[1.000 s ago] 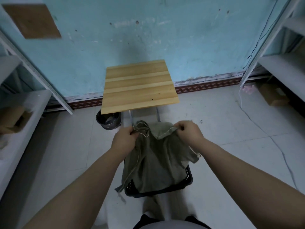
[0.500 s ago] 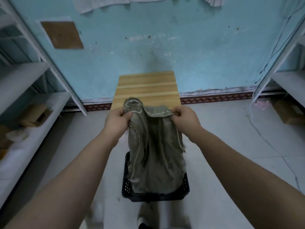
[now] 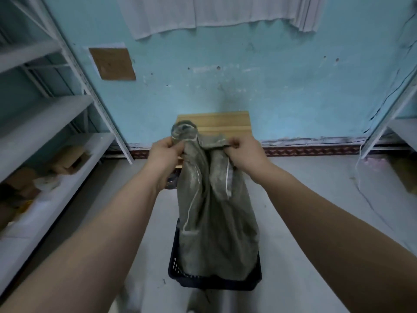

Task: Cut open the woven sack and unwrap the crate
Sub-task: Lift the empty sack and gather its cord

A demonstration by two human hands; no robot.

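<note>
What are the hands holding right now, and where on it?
The woven sack: left hand and right hand grip its bunched top edge.

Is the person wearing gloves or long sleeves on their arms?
No. The left hand and right hand are bare, with no gloves. The left forearm and right forearm are bare too: no sleeves, watch or bracelet show.

The hanging grey-green woven sack point(image 3: 214, 222) hides most of the black perforated plastic crate point(image 3: 214, 283) at lower centre; only its near wall and left corner show. The pale slatted wooden tabletop point(image 3: 214, 119) is partly hidden behind the sack, the left hand point(image 3: 163, 152) and the right hand point(image 3: 244, 152). The top edge cuts off the white cloth point(image 3: 203, 12).
</note>
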